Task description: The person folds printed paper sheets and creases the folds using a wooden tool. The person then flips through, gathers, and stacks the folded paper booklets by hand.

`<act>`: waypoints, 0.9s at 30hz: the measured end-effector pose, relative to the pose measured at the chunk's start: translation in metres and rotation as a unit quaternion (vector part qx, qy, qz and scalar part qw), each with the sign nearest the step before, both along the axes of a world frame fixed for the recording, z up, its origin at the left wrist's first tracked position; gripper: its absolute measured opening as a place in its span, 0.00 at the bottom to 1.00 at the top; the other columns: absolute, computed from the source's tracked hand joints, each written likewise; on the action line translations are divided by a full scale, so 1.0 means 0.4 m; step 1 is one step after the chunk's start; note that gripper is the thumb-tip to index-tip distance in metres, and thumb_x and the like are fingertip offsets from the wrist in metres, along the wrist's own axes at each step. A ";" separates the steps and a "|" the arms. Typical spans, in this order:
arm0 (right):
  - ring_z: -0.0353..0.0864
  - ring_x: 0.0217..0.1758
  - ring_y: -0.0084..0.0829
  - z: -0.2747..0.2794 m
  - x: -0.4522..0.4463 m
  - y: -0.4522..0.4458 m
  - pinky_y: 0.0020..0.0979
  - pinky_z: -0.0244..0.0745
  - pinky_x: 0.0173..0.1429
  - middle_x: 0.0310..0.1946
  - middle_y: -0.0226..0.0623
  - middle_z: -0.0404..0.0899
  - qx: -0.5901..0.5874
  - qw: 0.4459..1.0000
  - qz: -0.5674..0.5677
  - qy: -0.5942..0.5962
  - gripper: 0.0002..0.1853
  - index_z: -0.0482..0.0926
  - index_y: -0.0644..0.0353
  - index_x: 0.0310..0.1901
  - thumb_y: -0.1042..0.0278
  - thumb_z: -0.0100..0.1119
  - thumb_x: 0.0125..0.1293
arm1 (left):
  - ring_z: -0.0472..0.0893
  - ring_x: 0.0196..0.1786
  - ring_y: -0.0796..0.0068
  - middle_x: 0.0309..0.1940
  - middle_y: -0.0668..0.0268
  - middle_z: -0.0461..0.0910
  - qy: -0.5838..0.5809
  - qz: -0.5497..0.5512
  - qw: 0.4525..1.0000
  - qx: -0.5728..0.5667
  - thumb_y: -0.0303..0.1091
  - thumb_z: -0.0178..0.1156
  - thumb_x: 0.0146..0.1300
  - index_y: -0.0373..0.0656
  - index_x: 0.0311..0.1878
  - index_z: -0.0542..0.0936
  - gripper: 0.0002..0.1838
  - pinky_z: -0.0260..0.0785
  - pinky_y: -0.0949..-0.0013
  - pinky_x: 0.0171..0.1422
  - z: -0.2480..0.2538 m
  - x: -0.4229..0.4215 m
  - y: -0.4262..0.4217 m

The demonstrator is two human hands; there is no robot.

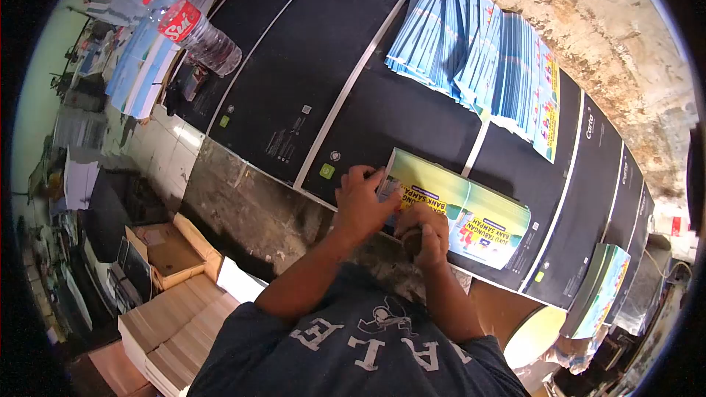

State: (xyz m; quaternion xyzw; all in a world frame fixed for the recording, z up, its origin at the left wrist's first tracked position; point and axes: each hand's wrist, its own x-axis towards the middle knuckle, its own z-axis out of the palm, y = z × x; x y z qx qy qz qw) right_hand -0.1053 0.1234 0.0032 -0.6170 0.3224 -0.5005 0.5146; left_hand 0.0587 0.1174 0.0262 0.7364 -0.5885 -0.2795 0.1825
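Note:
On the black table, a stack of green, yellow and blue printed booklets [478,209] lies close to its front edge. My left hand [364,198] rests at the left end of the stack, its fingers bent over the corner. Beside it, my right hand [424,231] is wrapped round a dark, rounded object [413,244] at the stack's front edge; what that object is cannot be made out.
A long fanned row of booklets [478,59] lies at the back. A bottle with a red label [202,37] stands at the left. Another booklet stack [599,290] is at the right edge. Paper stacks [173,323] and a cardboard box [173,250] sit lower left.

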 end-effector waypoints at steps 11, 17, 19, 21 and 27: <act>0.78 0.27 0.37 0.000 -0.005 0.002 0.35 0.71 0.36 0.23 0.42 0.79 -0.018 1.000 0.003 0.017 0.31 0.79 0.65 0.24 0.46 0.39 0.72 | 0.79 0.53 0.53 0.50 0.54 0.81 0.052 -0.006 0.997 -0.064 0.50 0.67 0.63 0.38 0.54 0.83 0.26 0.69 0.54 0.59 -0.022 0.030 -0.015; 0.77 0.27 0.38 0.023 0.006 0.000 0.36 0.70 0.36 0.22 0.42 0.78 0.002 1.000 0.010 0.010 0.30 0.78 0.66 0.23 0.47 0.39 0.72 | 0.84 0.34 0.55 0.28 0.55 0.83 0.186 -0.154 0.962 0.126 0.43 0.69 0.60 0.36 0.42 0.87 0.18 0.75 0.56 0.43 0.002 0.117 -0.183; 0.77 0.27 0.38 0.025 0.008 -0.002 0.35 0.70 0.36 0.22 0.43 0.78 0.009 1.000 0.009 -0.011 0.30 0.78 0.66 0.24 0.48 0.40 0.71 | 0.84 0.34 0.53 0.24 0.54 0.82 0.180 -0.172 0.958 0.144 0.41 0.68 0.59 0.35 0.38 0.87 0.16 0.74 0.53 0.43 -0.001 0.103 -0.180; 0.77 0.27 0.38 0.016 0.008 -0.002 0.35 0.70 0.36 0.22 0.44 0.78 0.004 1.000 -0.001 -0.008 0.30 0.78 0.66 0.24 0.48 0.39 0.71 | 0.83 0.32 0.55 0.27 0.58 0.83 0.013 -0.212 0.976 -0.049 0.41 0.69 0.60 0.37 0.42 0.87 0.16 0.74 0.54 0.39 -0.006 0.072 -0.128; 0.77 0.29 0.41 0.018 0.004 0.001 0.38 0.70 0.39 0.23 0.43 0.79 -0.011 1.000 0.013 0.004 0.29 0.80 0.64 0.25 0.47 0.40 0.70 | 0.81 0.33 0.54 0.28 0.57 0.82 -0.024 -0.208 0.960 -0.186 0.39 0.66 0.61 0.42 0.39 0.86 0.10 0.72 0.53 0.40 -0.013 0.071 -0.086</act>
